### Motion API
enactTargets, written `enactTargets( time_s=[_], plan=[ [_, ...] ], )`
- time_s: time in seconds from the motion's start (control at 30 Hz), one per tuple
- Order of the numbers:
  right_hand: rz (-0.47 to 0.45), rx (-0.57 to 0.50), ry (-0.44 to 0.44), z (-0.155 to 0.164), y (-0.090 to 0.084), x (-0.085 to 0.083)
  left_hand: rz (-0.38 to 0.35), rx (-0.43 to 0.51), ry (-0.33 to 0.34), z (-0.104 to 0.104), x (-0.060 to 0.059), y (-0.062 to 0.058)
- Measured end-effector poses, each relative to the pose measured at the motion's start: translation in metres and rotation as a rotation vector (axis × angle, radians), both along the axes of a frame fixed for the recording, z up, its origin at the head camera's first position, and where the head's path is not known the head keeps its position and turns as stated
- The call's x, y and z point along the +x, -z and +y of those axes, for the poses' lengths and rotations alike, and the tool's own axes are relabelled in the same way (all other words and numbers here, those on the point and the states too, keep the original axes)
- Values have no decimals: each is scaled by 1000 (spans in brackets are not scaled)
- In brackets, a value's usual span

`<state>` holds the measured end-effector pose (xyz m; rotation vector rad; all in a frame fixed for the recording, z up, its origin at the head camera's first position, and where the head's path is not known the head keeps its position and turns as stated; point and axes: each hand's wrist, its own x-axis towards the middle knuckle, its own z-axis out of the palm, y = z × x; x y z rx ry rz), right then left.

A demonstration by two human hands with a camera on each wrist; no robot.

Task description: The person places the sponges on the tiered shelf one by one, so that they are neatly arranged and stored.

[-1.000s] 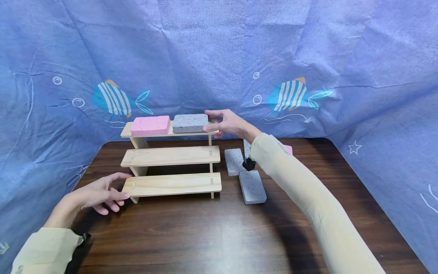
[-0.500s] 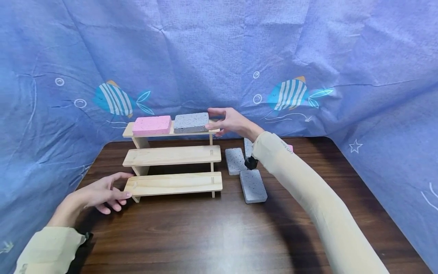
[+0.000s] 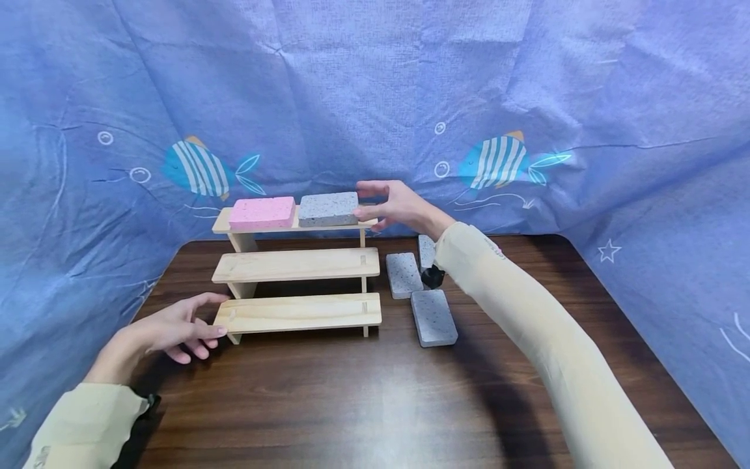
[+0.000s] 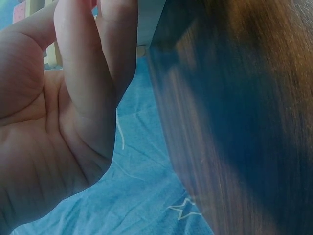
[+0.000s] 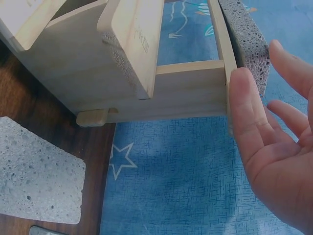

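From the head camera: one three-tier wooden shelf [image 3: 295, 267] stands on the tabletop [image 3: 351, 404]. Its top tier carries one pink sponge block [image 3: 262, 213] and one speckled gray sponge block [image 3: 328, 209]. Three more gray blocks [image 3: 433, 317] lie beside it.

The right hand [image 3: 398, 205] sits at the shelved gray block's end, fingers straight. The left hand [image 3: 170, 329], fingers relaxed, rests by the bottom tier.

The left wrist camera shows an empty palm [image 4: 44, 147].

The right wrist camera shows straight fingers [image 5: 247, 117] beside the block [image 5: 249, 39].

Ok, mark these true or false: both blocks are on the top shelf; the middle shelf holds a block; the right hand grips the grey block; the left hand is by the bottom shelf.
1. The pink block and grey block sit on the top shelf: true.
2. The middle shelf holds a block: false, it is bare.
3. The right hand grips the grey block: false, its fingers are straight beside it.
4. The left hand is by the bottom shelf: true.
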<state>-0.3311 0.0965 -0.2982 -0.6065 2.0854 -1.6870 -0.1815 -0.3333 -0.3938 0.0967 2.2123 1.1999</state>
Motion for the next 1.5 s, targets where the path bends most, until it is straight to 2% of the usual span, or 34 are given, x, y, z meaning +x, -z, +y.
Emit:
enactTargets(
  time_s=[0.27, 0.47, 0.8, 1.0, 1.07, 1.23, 1.4, 1.5],
  plan=[
    [26, 10, -23, 5, -5, 1, -12, -5, -1, 1, 0, 3],
    [99, 42, -12, 19, -16, 8, -12, -10, -6, 2, -1, 3],
    [112, 63, -60, 50, -22, 38, -9, -6, -7, 2, -1, 1],
    [240, 205, -75, 70, -19, 62, -8, 0, -9, 1, -1, 0],
    [281, 246, -74, 78, -17, 71, -6, -2, -10, 1, -1, -1],
    [295, 277, -67, 97, -8, 93, -3, -12, -13, 1, -1, 0],
    [322, 278, -66, 115, 11, 112, -2, -17, -15, 1, -1, 1],
    [369, 251, -69, 124, 25, 121, -1, -17, -14, 1, -1, 1]
  ],
)
